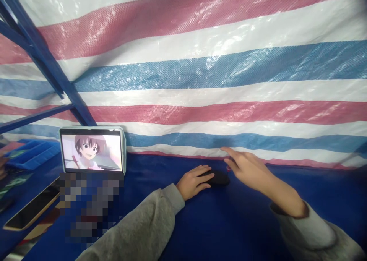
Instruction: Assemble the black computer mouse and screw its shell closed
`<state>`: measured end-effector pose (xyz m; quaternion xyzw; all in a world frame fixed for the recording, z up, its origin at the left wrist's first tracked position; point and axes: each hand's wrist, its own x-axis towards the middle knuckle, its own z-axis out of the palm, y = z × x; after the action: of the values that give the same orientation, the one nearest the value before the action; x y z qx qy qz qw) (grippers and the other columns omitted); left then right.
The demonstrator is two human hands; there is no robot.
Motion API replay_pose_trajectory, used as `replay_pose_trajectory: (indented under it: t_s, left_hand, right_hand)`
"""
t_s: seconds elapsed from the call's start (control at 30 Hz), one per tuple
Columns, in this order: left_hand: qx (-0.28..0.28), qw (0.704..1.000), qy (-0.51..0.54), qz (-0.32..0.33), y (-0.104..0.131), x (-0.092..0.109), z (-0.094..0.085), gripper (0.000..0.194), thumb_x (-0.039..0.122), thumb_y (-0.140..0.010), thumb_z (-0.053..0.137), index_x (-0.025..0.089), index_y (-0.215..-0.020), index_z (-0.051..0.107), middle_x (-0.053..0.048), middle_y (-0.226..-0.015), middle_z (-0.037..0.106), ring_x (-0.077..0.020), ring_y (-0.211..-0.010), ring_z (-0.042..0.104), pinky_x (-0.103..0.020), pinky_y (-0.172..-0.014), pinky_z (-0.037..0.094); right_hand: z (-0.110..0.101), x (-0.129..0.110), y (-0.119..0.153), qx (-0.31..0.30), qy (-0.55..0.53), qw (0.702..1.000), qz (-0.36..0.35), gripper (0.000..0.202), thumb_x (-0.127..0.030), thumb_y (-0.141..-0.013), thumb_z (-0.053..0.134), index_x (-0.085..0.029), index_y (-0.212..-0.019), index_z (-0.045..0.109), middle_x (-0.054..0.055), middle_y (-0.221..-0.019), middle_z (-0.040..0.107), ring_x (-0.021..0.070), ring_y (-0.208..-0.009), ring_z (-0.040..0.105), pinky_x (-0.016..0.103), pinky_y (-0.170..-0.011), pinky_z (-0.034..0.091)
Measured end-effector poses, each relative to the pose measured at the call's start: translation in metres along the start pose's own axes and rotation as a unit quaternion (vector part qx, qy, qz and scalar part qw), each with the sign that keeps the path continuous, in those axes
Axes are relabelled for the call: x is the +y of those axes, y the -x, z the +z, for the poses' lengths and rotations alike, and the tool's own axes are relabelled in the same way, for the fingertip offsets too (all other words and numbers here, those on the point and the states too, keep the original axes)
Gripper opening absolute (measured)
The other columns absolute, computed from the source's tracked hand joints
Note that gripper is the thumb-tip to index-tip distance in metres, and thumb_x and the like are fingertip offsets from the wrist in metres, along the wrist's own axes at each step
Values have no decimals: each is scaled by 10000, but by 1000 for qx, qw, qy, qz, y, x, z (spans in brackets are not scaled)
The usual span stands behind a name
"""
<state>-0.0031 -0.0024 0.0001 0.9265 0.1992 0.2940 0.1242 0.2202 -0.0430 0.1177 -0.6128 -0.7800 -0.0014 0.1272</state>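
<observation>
Steadying the dark oval object (220, 178) looks like the work of the moment, with the left hand (190, 182) laid over its left end, fingers spread and lightly bent. The object lies flat on the blue desk (218, 222). Just to its right and a little above the desk is the right hand (249, 169), index finger stretched out and parted from the digit below; a small reddish bit (228, 169) shows near there, and I cannot tell whether those fingers pinch anything. Gripping the object's right end would call for lowering and closing the right fingers.

The desk's surface looks smooth, with a dull sheen. Well left of the object, a tablet (93, 150) stands propped up, showing a cartoon; farther left are a phone (36, 205) and a blue tray (34, 156). Behind the object hangs a creased, shiny striped sheet (200, 73), beside a blue metal frame (48, 58).
</observation>
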Motion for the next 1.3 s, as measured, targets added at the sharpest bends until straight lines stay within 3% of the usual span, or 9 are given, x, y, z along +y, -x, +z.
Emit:
replay_pose_trajectory:
  t_s: [0.17, 0.37, 0.57, 0.73, 0.8, 0.93, 1.0, 1.13, 1.3]
  left_hand:
    - [-1, 1000, 0, 2, 0, 0, 0, 397, 400, -969, 455, 206, -1306, 537, -77, -1403, 491, -209, -1332, 427, -411, -1141, 342]
    - [4, 1000, 4, 3, 0, 0, 1, 395, 395, -967, 464, 202, -1303, 541, -77, -1402, 492, -208, -1325, 436, -407, -1138, 349]
    - [0, 1000, 4, 2, 0, -1, 2, 391, 391, -966, 469, 223, -1314, 529, -67, -1409, 484, -210, -1332, 426, -421, -1140, 343]
    - [3, 1000, 6, 1, 1, -2, 3, 393, 384, -961, 484, 220, -1315, 531, -66, -1406, 489, -208, -1328, 432, -410, -1146, 338]
    - [4, 1000, 5, 2, 1, -2, 2, 392, 383, -961, 483, 216, -1312, 533, -68, -1403, 492, -208, -1329, 431, -409, -1145, 338]
    - [0, 1000, 2, 1, 1, -1, 2, 393, 378, -958, 489, 209, -1310, 536, -74, -1405, 488, -211, -1331, 428, -408, -1145, 338]
    - [0, 1000, 4, -1, 0, -1, 1, 395, 376, -958, 491, 206, -1311, 535, -73, -1405, 489, -210, -1331, 427, -404, -1147, 335]
    - [5, 1000, 9, -1, 1, -1, 1, 393, 376, -958, 492, 202, -1306, 542, -73, -1398, 497, -204, -1325, 436, -394, -1147, 336]
    - [3, 1000, 3, 1, 0, -1, 2, 392, 384, -960, 483, 218, -1313, 533, -67, -1404, 490, -208, -1327, 433, -408, -1142, 343]
  right_hand:
    - [-4, -3, 0, -16, 3, 999, 36, 495, -496, -936, 333, -175, -1210, 592, 65, -691, 710, 254, -715, 677, 324, -640, 452]
    - [-1, -3, 1, 24, -5, 1000, -9, 439, -300, -948, 311, -157, -1308, 517, 101, -980, 721, 238, -854, 682, 335, -740, 472]
    - [1, -1, 0, -6, 2, 1000, -8, 463, -416, -962, 318, -165, -1290, 527, 64, -780, 729, 256, -784, 691, 343, -696, 478]
    - [1, -1, 1, 35, 30, 999, -11, 425, -267, -943, 311, -160, -1295, 524, 106, -1067, 709, 250, -848, 692, 343, -721, 480]
    - [1, 0, 1, 27, 30, 999, -12, 425, -262, -944, 310, -159, -1291, 532, 97, -994, 727, 250, -827, 693, 346, -717, 479]
    - [0, -2, 0, -2, 14, 1000, -3, 466, -415, -962, 312, -164, -1271, 555, 67, -759, 731, 268, -780, 692, 356, -693, 477]
    - [-1, -4, 1, -4, -1, 1000, 1, 489, -435, -968, 279, -168, -1271, 553, 69, -774, 734, 266, -798, 693, 355, -699, 480]
    - [-1, -5, 1, 23, -1, 1000, -6, 427, -318, -954, 302, -174, -1267, 553, 86, -953, 734, 245, -860, 688, 344, -742, 478]
    - [1, -1, 0, 12, 43, 999, 26, 454, -417, -953, 316, -188, -1242, 581, 61, -736, 729, 264, -750, 690, 350, -666, 467]
